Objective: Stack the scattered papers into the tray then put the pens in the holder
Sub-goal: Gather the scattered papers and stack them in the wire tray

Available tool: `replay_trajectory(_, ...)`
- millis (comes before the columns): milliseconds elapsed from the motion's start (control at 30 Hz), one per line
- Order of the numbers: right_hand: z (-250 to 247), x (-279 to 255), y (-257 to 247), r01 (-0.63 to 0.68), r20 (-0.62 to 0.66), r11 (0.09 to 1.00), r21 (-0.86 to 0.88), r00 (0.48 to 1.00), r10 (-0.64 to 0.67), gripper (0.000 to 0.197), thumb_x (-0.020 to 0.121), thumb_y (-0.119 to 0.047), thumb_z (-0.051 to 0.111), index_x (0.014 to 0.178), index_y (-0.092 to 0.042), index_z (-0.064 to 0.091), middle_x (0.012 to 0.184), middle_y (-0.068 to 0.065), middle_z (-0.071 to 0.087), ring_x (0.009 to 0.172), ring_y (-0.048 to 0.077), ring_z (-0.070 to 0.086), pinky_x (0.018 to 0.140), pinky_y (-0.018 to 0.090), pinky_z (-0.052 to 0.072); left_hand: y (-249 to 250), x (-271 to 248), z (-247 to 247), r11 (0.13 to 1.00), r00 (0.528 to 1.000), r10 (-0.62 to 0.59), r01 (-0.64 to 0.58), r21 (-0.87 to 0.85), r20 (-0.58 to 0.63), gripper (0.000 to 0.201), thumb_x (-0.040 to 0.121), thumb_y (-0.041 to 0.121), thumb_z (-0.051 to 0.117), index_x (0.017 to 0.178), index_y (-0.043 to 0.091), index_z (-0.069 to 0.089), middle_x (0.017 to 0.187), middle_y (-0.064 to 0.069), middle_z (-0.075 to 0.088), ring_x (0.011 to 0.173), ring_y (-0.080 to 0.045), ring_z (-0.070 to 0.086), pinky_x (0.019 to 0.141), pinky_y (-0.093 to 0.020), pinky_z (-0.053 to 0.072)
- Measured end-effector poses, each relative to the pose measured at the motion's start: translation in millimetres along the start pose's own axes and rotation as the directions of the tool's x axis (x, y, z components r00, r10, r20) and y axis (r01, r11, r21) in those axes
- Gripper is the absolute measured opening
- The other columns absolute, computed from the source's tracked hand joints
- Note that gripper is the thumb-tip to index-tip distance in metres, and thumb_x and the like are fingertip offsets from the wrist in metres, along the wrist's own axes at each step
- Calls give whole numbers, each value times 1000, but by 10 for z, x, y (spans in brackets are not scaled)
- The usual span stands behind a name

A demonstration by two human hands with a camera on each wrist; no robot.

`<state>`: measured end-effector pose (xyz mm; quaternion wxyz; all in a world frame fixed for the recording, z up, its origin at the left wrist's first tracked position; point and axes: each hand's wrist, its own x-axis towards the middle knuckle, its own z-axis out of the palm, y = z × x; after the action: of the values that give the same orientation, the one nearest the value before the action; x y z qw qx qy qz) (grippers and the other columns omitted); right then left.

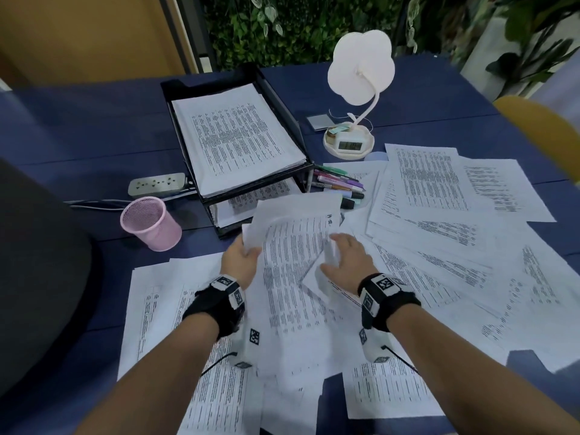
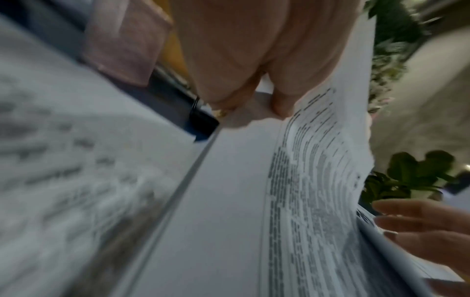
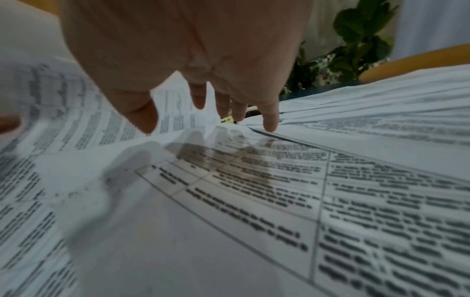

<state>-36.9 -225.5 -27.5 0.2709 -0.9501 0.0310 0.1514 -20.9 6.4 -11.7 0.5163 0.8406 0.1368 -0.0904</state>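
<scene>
Printed papers (image 1: 439, 233) lie scattered over the blue table (image 1: 94, 127). My left hand (image 1: 249, 251) pinches the left edge of a lifted, curling bundle of sheets (image 1: 295, 243); in the left wrist view the thumb and fingers (image 2: 279, 100) clamp that bundle (image 2: 318, 180). Beside the bundle's right edge my right hand (image 1: 339, 246) has straight, spread fingers (image 3: 269, 122) just above the sheets (image 3: 254, 191). The black two-tier tray (image 1: 282, 98) holds a paper stack (image 1: 235, 136). Several pens (image 1: 339, 186) lie right of the tray. The pink mesh holder (image 1: 150, 222) stands empty to its left.
A white flower-shaped lamp with a clock (image 1: 351, 142) stands behind the pens. A grey power strip (image 1: 157, 183) and its cable lie left of the tray. A dark chair back (image 1: 40, 262) is at the left, a yellow chair (image 1: 539, 127) at the far right.
</scene>
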Motion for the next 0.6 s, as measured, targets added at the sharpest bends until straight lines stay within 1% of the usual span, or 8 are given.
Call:
replay_trajectory(133, -90, 43, -48, -74, -108, 964, 257, 989, 105, 74, 88, -31, 60, 148, -15, 20, 153, 8, 27, 139, 25, 29, 113, 42, 28, 259, -36, -283, 981, 979, 182, -187, -56, -92, 37, 95, 14, 55, 131, 7, 51, 109, 1, 59, 107, -16, 58, 86, -25, 43)
replay_trajectory(200, -177, 104, -95, -88, -117, 900, 427, 981, 152, 74, 89, -28, 61, 149, -14, 18, 154, 8, 27, 139, 25, 30, 112, 37, 29, 397, -33, -397, 956, 955, 265, -278, -95, -131, 33, 93, 11, 57, 126, 8, 55, 104, 3, 62, 95, 2, 62, 81, -11, 45)
replay_trajectory(233, -245, 137, -144, -70, -117, 848, 525, 981, 153, 73, 90, -25, 61, 149, -14, 19, 153, 7, 28, 139, 24, 31, 110, 34, 29, 466, -29, -453, 943, 943, 300, -317, -107, -145, 32, 92, 9, 58, 124, 7, 56, 102, 5, 62, 86, 14, 60, 75, -3, 43)
replay_trajectory(267, -312, 174, -201, -28, -124, 781, 624, 983, 135, 69, 90, -22, 61, 148, -14, 23, 151, 7, 33, 138, 23, 34, 110, 32, 29, 530, -18, -506, 931, 933, 324, -344, -122, -157, 32, 92, 8, 58, 123, 5, 57, 100, 7, 63, 80, 20, 58, 70, 1, 42)
replay_trajectory(333, -461, 242, -333, 62, -154, 672, 738, 985, 79, 53, 90, -15, 60, 139, -12, 38, 139, 6, 49, 131, 22, 44, 112, 39, 33, 663, 0, -592, 908, 920, 349, -379, -178, -177, 31, 91, 9, 58, 122, 4, 56, 97, 12, 64, 81, 17, 60, 71, -2, 44)
replay_trajectory(367, -543, 264, -405, 93, -172, 654, 751, 983, 58, 43, 92, -12, 58, 133, -10, 45, 132, 4, 55, 125, 21, 50, 110, 40, 37, 730, 6, -622, 896, 915, 359, -393, -207, -183, 31, 91, 10, 58, 122, 4, 56, 98, 13, 64, 84, 14, 62, 74, -5, 46)
replay_trajectory(500, -830, 274, -675, 205, -276, 622, 756, 961, 19, 24, 95, -7, 50, 118, -2, 51, 122, 16, 62, 101, 17, 58, 90, 32, 46, 982, -38, -712, 846, 897, 393, -439, -304, -202, 36, 93, 6, 56, 127, 2, 49, 109, 12, 63, 100, 6, 61, 92, -15, 46)
replay_trajectory(600, -949, 217, -868, 315, -369, 552, 772, 929, -14, 27, 96, -1, 46, 120, -10, 51, 122, 4, 62, 108, 14, 60, 96, 28, 46, 1144, -80, -729, 814, 864, 442, -499, -297, -242, 40, 93, 11, 57, 130, 1, 48, 117, 5, 63, 109, 2, 59, 92, -9, 44)
